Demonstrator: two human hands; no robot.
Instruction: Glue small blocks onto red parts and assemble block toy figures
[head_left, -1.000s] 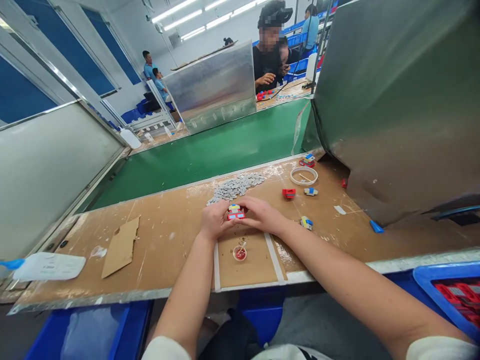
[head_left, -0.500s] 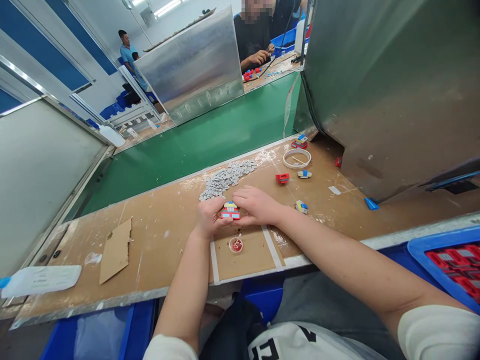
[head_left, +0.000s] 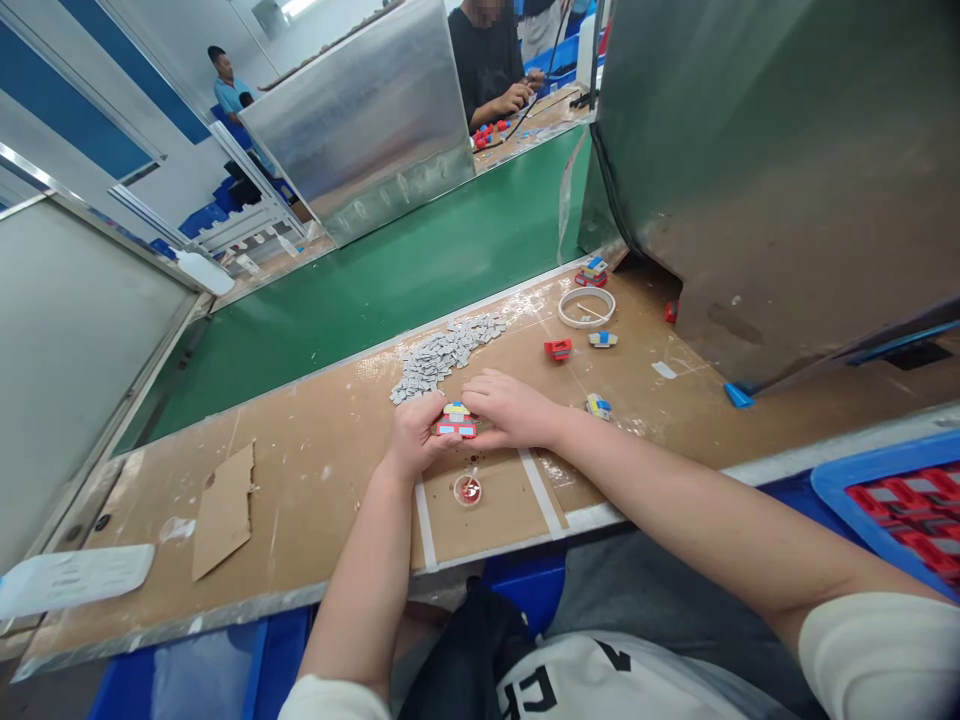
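A small red toy vehicle (head_left: 456, 424) with a yellow and blue top and pale windows is held between both hands above the brown work table. My left hand (head_left: 417, 428) closes on its left side. My right hand (head_left: 504, 408) pinches its right side, fingers on top and thumb below. Just beyond the hands lies a heap of small grey flat pieces (head_left: 435, 358). Nearer to me sits a little round cup (head_left: 468, 490) with something red in it.
To the right are a tape roll (head_left: 586, 308), a red toy part (head_left: 558, 349) and a yellow, blue and grey part (head_left: 598, 406). Cardboard (head_left: 225, 510) and a white bottle (head_left: 82, 580) lie left. A blue crate (head_left: 832, 480) of red parts stands right. Behind runs a green belt (head_left: 390, 270); a co-worker (head_left: 487, 70) sits beyond.
The camera view has shifted slightly, so the surroundings appear moved a little left. Both hands keep hold of the toy vehicle in nearly the same pose.
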